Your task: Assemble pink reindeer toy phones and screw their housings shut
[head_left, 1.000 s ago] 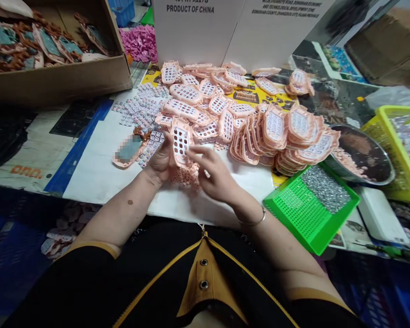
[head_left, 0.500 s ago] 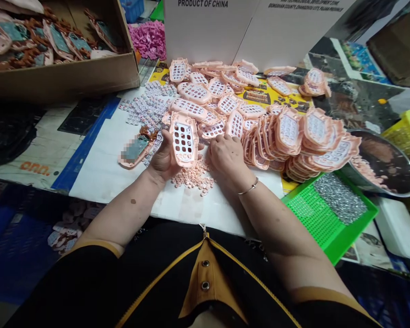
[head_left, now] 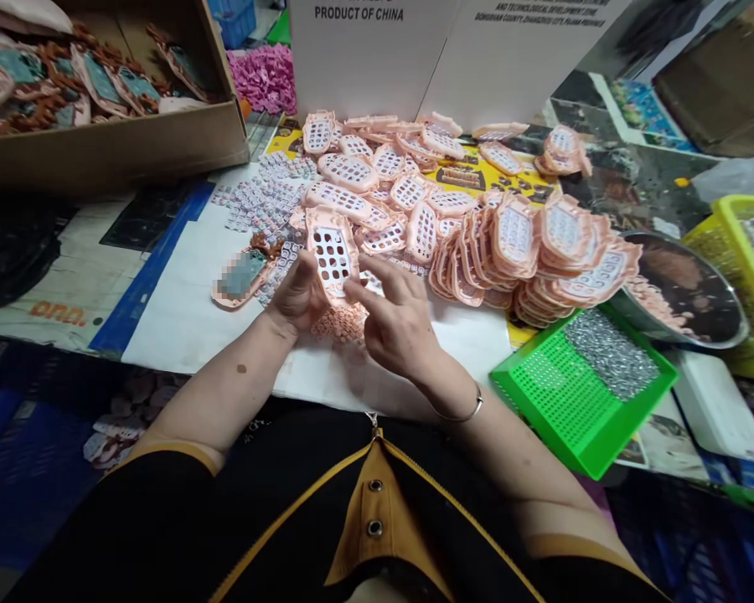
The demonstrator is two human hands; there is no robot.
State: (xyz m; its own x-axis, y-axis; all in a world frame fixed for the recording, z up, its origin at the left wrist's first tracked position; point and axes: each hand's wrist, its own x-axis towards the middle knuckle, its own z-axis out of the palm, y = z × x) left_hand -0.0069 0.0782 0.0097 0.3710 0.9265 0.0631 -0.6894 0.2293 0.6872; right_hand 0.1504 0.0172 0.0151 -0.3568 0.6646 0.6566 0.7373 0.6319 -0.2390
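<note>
A white carton (head_left: 352,71) marked "PRODUCT OF CHINA" stands at the far side of the worktop (head_left: 644,188), with a heap of magenta parts (head_left: 262,78) and a blue crate (head_left: 234,23) to its left. A brown cardboard box (head_left: 163,138) occupies the far left corner. At right, a perforated green basket (head_left: 537,402) contains small silvery pieces (head_left: 612,352), near a yellow basket (head_left: 733,219) and a white oblong object (head_left: 720,402).

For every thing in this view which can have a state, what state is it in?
Left hand: holding the gridded peach casing
Gridded peach casing: held, several holes open
Right hand: fingers at the casing's lower end; grip unclear
Peach casing stacks: leaning
Cardboard box: open-topped, loaded
Green basket: open-topped, partly filled with silver pieces
Metal bowl: open, partly filled
</note>
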